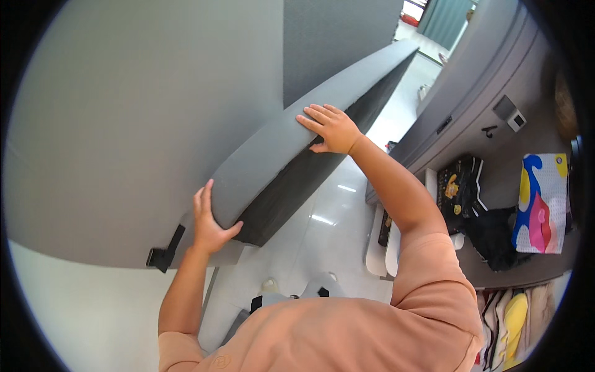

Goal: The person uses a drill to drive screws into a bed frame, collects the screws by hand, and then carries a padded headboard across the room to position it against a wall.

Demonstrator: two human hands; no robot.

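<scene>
A long grey upholstered panel [266,158], with a dark fabric back or underside [291,192], stretches from in front of me toward the far right. Its exact kind I cannot tell. My left hand [212,222] grips its near end, fingers along the outer left side and thumb over the near corner. Farther along, my right hand [334,131] lies over the top edge with the fingers on the grey face and the thumb at the dark side. Both palms are hidden. The panel stands close beside a smooth grey door [149,136].
A black handle [164,251] juts from the door near my left forearm. At right, a dark shelf holds a colourful packet [540,204] and a black bag [458,183]. Pulled-out white drawers [377,248] stand below. Clothes [511,322] hang at lower right. The tiled floor [322,211] is glossy.
</scene>
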